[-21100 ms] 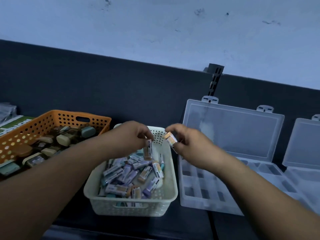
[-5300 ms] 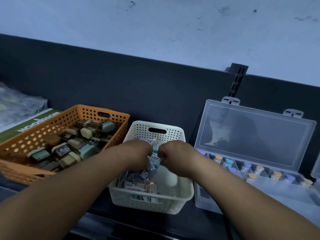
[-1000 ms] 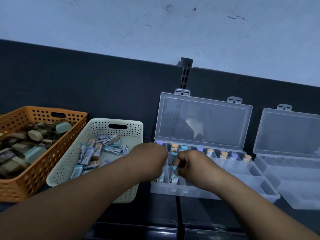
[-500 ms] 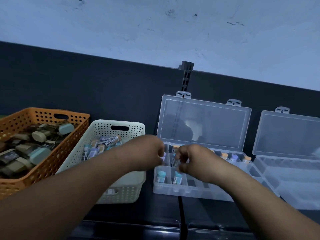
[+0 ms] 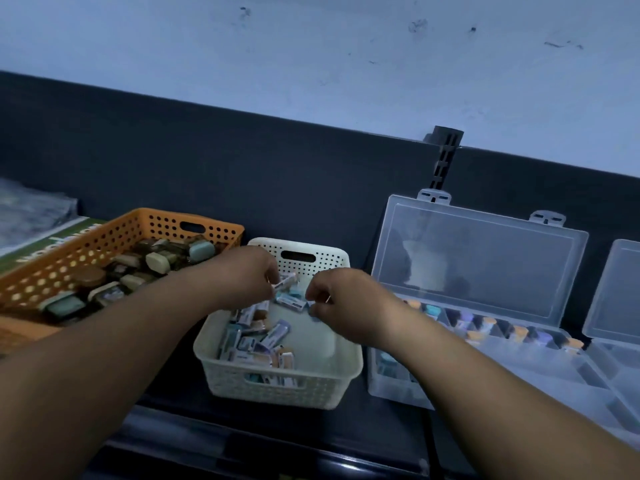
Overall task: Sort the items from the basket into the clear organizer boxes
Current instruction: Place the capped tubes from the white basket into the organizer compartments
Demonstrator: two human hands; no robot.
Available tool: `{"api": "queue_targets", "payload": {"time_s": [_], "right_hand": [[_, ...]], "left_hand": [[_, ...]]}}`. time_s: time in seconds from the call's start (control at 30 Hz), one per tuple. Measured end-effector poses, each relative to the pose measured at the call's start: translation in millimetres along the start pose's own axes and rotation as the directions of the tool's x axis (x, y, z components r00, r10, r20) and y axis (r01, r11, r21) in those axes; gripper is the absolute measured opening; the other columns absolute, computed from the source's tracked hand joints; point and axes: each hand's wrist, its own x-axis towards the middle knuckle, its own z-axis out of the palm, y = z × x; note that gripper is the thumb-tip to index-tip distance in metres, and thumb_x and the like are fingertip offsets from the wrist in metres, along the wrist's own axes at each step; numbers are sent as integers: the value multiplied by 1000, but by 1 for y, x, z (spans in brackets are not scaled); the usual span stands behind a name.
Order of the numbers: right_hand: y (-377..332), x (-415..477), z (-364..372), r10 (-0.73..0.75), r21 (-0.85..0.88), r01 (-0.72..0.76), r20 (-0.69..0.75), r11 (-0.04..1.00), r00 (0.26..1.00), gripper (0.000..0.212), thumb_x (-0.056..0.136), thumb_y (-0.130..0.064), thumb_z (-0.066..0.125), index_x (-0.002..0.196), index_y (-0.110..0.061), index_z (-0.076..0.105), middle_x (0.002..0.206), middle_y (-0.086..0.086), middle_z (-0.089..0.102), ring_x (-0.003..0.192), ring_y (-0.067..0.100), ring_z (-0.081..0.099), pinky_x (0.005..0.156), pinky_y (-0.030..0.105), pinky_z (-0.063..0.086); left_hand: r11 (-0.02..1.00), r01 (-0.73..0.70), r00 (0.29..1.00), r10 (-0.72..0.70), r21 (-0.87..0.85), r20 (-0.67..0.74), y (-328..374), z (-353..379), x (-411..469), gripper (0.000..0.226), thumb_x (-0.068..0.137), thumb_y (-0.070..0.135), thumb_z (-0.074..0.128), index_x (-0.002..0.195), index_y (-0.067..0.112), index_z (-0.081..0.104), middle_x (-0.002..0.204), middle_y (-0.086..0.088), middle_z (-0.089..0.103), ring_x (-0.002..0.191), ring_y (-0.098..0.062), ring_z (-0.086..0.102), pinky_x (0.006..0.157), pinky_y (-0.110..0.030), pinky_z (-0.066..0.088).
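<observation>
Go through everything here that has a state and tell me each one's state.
Left grip, pinches a small item.
Right grip, curled at another item; hold unclear.
White basket, partly filled.
Orange basket, holds items.
Near organizer box, lid open, back row filled.
Far organizer box, lid open.

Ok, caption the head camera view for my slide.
Left hand and right hand picking small items from the white basket, organizer box open beside it.

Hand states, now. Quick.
Left hand: pinching a small white-labelled rectangular packet over the white plastic basket.
Right hand: pinching a second small labelled packet.
</observation>
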Motion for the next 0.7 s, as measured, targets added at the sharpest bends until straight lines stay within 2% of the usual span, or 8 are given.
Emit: {"api": "queue_targets", "payload": {"time_s": [0.13, 0.27, 0.37, 0.47, 0.53, 0.6, 0.7], "right_hand": [[-8, 24, 19, 22, -58, -17, 86, 998, 996, 27, 93, -25, 58, 118, -18, 64, 119, 3, 63, 108, 24, 57, 88, 32, 47], [-16, 42, 41, 28, -134, 4, 239, 991, 971, 37, 96, -17, 54, 132, -19, 57, 134, 7, 57, 119, 25, 55, 98, 34, 46], [-21, 47, 54, 21, -164, 37, 339, 986, 941, 43, 95, -11, 50, 137, -23, 53, 129, 7, 60, 109, 27, 59, 90, 37, 51], [-17, 47, 58, 40, -160, 9, 302, 987, 953, 45, 91, -7, 51, 132, -24, 55, 123, 6, 61, 102, 26, 61, 76, 29, 49], [-14, 45, 59, 57, -190, 0, 293, 982, 954, 33, 89, -8, 55, 119, -18, 61, 115, 9, 61, 98, 28, 60, 71, 28, 46], [-13, 43, 59, 67, -188, -13, 283, 982, 957, 23, 87, -13, 60, 110, -13, 60, 108, 9, 60, 96, 29, 60, 69, 28, 42], [-11, 39, 51, 67, -131, -44, 175, 990, 982, 14, 86, -14, 62, 96, -18, 54, 90, 3, 60, 87, 25, 56, 59, 28, 35]], "left_hand": [[1000, -13, 998, 11, 24, 60, -14, 9, 3, 31, 91, 15, 62, 122, 19, 62, 120, -1, 62, 105, -17, 58, 87, -28, 49], [991, -83, 996, 79, 103, 49, -20, 9, 9, 40, 92, 5, 54, 129, 20, 57, 129, -1, 58, 116, -19, 54, 95, -32, 48], [973, -136, 987, 118, 184, 106, -24, 10, 12, 47, 89, 0, 53, 132, 20, 55, 133, -3, 55, 119, -20, 53, 94, -32, 47], [928, -218, 968, 167, 302, 185, -22, 12, 14, 35, 89, 8, 54, 121, 18, 62, 120, -5, 61, 107, -22, 57, 79, -30, 46], [883, -265, 956, 186, 388, 229, -19, 15, 16, 25, 90, 13, 53, 113, 14, 63, 112, -6, 62, 100, -23, 59, 71, -30, 42], [847, -279, 950, 173, 452, 261, -15, 18, 16, 22, 91, 14, 52, 111, 12, 61, 109, -6, 61, 97, -23, 59, 69, -30, 41], [824, -292, 948, 183, 486, 259, -12, 19, 17, 20, 92, 18, 54, 110, 11, 60, 109, -6, 61, 97, -22, 59, 72, -30, 43]]}}
